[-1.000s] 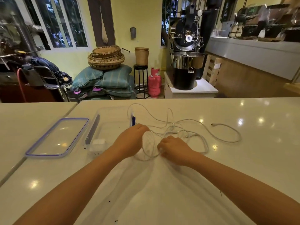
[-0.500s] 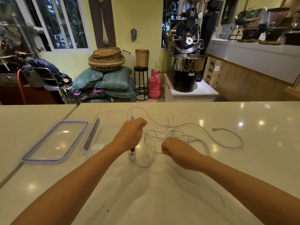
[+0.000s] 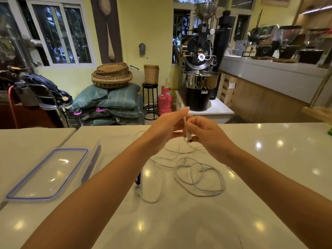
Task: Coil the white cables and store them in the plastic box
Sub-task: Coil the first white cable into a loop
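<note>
both hands have come up off the counter point(image 3: 269, 159) since a second ago, meeting at frame centre. my left hand point(image 3: 168, 126) and right hand point(image 3: 206, 135) pinch one cable end point(image 3: 188, 137) between closed fingertips; the rest of the cables point(image 3: 197, 175) trail loose below, uncoiled. the box point(image 3: 115, 146) sits open at centre left, its lid point(image 3: 48, 175) beside it. i judge a fresh coil is only starting.

The white cables point(image 3: 199, 175) lie in loose, tangled loops on the glossy bench point(image 3: 269, 177), one strand rising to a plug end pinched up above it. The plastic box point(image 3: 115, 146), clear and open, sits left of the tangle, its blue-rimmed lid point(image 3: 48, 175) flat beside it
</note>
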`<state>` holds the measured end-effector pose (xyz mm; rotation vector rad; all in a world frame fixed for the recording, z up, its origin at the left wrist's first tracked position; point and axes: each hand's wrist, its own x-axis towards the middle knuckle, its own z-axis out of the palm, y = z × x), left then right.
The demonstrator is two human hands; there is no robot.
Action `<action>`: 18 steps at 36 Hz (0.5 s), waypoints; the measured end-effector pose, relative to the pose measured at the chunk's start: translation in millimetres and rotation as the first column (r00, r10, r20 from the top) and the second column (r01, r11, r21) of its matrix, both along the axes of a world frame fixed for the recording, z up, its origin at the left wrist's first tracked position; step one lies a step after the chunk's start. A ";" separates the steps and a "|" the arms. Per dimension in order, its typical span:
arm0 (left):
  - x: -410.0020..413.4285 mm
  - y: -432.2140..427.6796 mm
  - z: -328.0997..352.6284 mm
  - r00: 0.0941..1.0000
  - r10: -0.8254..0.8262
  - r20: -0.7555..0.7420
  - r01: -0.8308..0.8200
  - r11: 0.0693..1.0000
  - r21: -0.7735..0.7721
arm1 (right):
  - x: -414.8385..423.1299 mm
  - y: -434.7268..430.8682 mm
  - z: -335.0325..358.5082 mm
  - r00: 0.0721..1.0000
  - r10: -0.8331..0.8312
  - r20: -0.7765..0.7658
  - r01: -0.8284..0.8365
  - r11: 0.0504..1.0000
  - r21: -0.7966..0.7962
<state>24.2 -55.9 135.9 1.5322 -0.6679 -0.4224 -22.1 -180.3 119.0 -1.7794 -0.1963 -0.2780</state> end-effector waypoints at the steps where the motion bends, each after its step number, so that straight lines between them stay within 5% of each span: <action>1: -1.9 -5.0 2.9 1.000 0.003 0.022 -0.003 1.000 0.004 | 0.5 0.1 -0.6 1.000 0.008 0.000 -0.008 1.000 0.008; 12: 0.4 -18.8 13.6 0.999 -0.045 0.024 0.048 0.988 -0.148 | -2.7 -14.6 10.1 1.000 0.013 0.002 -0.013 1.000 0.000; 15: 5.0 -15.3 18.0 0.996 -0.087 -0.037 0.076 0.968 -0.240 | -9.1 -26.8 18.6 0.977 -0.117 0.179 0.141 0.982 -0.127; 18: 6.8 -15.0 22.3 0.995 -0.086 -0.045 0.073 0.967 -0.245 | -10.1 -40.8 23.7 0.847 -0.318 0.426 0.395 0.913 -0.105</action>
